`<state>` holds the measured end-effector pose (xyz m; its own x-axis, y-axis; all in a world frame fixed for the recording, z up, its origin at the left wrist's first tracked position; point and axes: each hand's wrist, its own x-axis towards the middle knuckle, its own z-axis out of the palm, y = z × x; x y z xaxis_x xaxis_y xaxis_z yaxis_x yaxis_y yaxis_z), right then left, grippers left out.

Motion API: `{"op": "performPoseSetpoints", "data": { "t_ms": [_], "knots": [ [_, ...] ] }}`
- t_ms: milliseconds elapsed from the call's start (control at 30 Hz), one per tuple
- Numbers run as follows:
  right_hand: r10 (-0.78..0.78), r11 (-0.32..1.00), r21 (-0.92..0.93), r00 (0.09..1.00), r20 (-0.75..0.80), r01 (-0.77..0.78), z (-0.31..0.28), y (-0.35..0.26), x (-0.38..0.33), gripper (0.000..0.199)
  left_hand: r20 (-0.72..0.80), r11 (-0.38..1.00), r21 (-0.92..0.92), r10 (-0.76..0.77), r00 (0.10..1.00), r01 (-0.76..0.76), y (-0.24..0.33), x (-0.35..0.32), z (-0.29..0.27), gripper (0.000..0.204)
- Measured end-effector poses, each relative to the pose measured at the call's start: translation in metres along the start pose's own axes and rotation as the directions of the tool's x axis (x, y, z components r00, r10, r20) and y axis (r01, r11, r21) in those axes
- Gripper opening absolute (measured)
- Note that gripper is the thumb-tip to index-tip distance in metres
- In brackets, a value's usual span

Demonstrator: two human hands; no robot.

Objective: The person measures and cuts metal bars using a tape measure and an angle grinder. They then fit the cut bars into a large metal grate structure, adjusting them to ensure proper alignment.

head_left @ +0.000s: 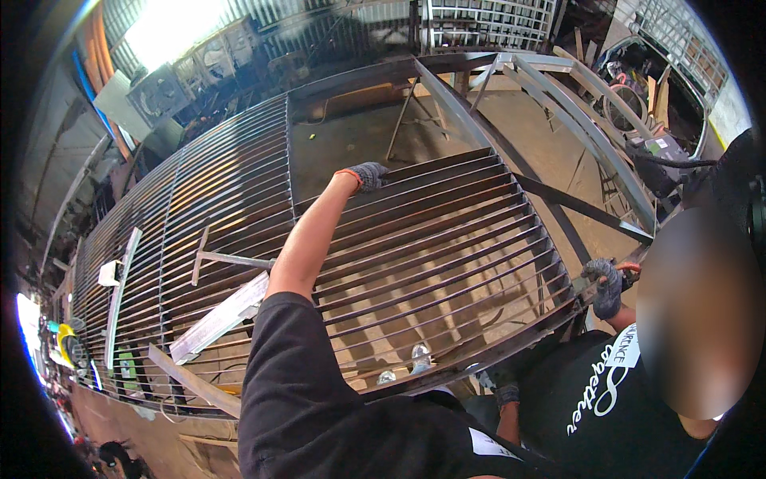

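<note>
My left hand [369, 176], in a grey knit glove with an orange cuff, reaches across a frame of dark parallel steel bars. Its fingers are closed around the left part of the uppermost flat steel bar [443, 165]. Slats of the grating [423, 247] run below it. Beside my elbow lie a T-shaped metal tool [235, 259] and a silver metal channel [217, 321]. Low by the front edge, a dark-gloved hand [504, 389] is partly hidden; whether it is my right hand or the co-worker's, I cannot tell.
Close on my right, a co-worker's gloved hand [604, 286] grips a tool with an orange part. A light angle bar [122, 299] and a narrow strip [194, 382] lie on the left grating. Long steel members [574, 132] stretch across the far right. A yellow object [70, 346] sits far left.
</note>
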<state>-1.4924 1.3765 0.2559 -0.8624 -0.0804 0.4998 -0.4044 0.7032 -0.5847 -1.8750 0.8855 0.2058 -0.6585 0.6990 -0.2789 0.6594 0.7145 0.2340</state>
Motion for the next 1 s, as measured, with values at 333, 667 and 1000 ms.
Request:
{"op": "performPoseSetpoints", "data": {
  "t_ms": [333,667,1000],
  "knots": [
    [-0.034,0.995,-0.091,0.999,0.04,0.038,0.001,-0.005,0.008,0.046,-0.109,0.994,-0.061,0.089,0.99,-0.096,-0.001,-0.007,0.002,0.036],
    [0.127,0.989,0.074,0.992,0.021,-0.128,0.0,0.032,-0.014,0.06,-0.086,0.999,-0.037,-0.003,0.996,0.0,-0.003,0.015,0.008,0.039],
    [0.481,0.854,0.066,0.831,0.279,-0.517,-0.017,0.041,-0.004,0.032,-0.098,0.992,-0.12,-0.046,0.994,0.035,-0.012,0.038,0.024,0.037]
  ]
}}
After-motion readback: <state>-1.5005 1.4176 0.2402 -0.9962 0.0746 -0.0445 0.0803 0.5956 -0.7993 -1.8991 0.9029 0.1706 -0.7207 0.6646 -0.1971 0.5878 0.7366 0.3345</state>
